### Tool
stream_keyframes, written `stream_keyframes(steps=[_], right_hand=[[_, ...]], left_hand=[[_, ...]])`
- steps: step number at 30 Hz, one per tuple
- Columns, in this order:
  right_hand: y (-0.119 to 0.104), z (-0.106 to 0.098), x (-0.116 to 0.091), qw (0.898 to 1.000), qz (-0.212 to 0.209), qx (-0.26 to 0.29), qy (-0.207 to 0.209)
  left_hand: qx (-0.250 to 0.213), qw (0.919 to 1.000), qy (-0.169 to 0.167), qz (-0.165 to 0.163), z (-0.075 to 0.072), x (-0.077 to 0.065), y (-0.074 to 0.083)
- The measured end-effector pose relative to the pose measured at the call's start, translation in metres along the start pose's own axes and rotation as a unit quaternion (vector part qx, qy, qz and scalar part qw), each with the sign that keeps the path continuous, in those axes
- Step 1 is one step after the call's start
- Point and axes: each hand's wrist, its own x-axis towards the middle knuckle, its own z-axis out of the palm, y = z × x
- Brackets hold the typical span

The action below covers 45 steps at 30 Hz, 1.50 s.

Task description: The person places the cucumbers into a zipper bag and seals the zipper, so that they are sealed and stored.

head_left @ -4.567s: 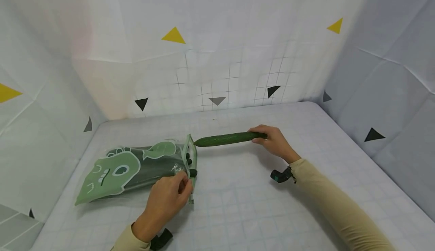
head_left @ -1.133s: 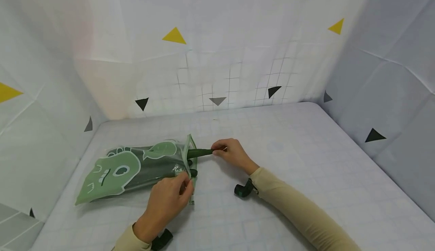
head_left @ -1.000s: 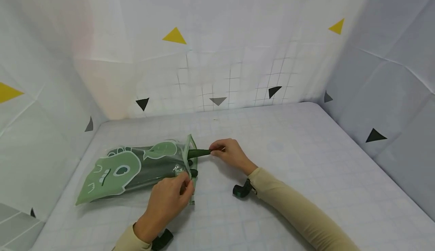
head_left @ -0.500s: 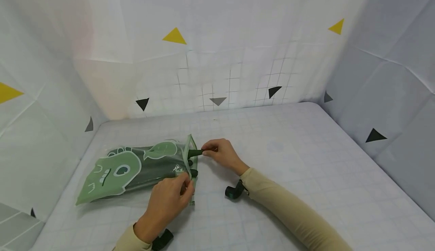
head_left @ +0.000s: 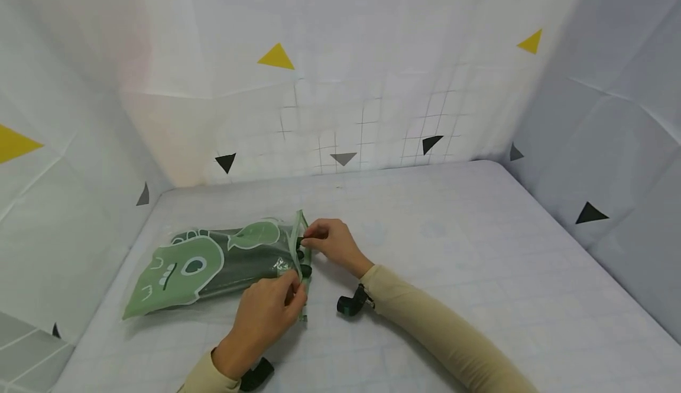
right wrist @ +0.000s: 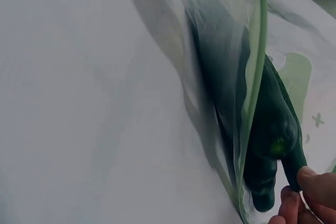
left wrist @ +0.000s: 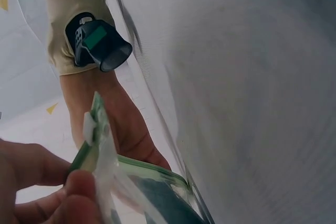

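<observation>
A clear zip bag [head_left: 181, 272] with green cartoon prints lies on the left of the table, its mouth facing right. My left hand [head_left: 266, 307] pinches the near edge of that mouth between thumb and fingers. At the far side of the opening, my right hand [head_left: 336, 246] pinches the tip of a cucumber [right wrist: 293, 167]; most of its length is inside the bag. In the right wrist view other dark green cucumbers [right wrist: 273, 124] lie beside it, their ends showing at the mouth. The left wrist view has the bag's green zip edge [left wrist: 149, 168] up close.
The table [head_left: 452, 251] has a pale grid cover and white sheets rise around it, marked with yellow and black triangles. A small black wrist camera [head_left: 351, 303] hangs under the right wrist, another [head_left: 257, 375] under the left.
The cucumber, fully outside the bag at first, has slid leftward into it with my right hand, leaving just the tip at the mouth. My left hand keeps its hold on the edge.
</observation>
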Motion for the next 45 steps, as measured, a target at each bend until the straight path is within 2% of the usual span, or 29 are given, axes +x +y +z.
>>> stream_keyframes(steps=[6, 14, 18, 23, 27, 31, 36, 41, 45], right_hand=[[-0.002, 0.012, 0.004, 1.0, -0.006, 0.004, 0.003], [-0.002, 0.025, 0.008, 0.999, -0.032, -0.003, 0.004], [-0.002, 0.025, 0.009, 0.999, -0.032, -0.011, -0.003], [0.0, 0.015, 0.007, 0.999, -0.012, -0.008, -0.028], [0.001, 0.006, 0.004, 0.998, 0.014, 0.056, -0.029], [-0.004, -0.001, 0.001, 0.987, 0.068, 0.142, -0.02], [-0.014, -0.001, 0.001, 0.979, 0.112, 0.166, -0.035], [-0.017, -0.004, -0.001, 0.969, 0.125, 0.209, -0.044], [-0.017, -0.009, -0.002, 0.965, 0.125, 0.225, -0.037]], left_hand=[[-0.002, 0.9999, -0.014, -0.008, -0.001, -0.001, 0.0], [-0.006, 0.9998, -0.016, -0.008, 0.001, -0.001, -0.002], [-0.008, 0.9999, -0.014, -0.003, 0.001, -0.001, -0.002], [-0.006, 0.9999, -0.013, -0.001, 0.001, -0.001, -0.002], [-0.006, 0.9999, -0.016, -0.001, 0.001, -0.001, -0.003], [-0.003, 0.9997, -0.024, 0.001, 0.0, 0.0, -0.003], [-0.004, 0.9996, -0.028, 0.006, 0.0, 0.0, -0.003], [-0.005, 0.9995, -0.029, 0.011, 0.001, 0.0, -0.004], [-0.002, 0.9995, -0.032, 0.009, 0.001, -0.001, -0.005]])
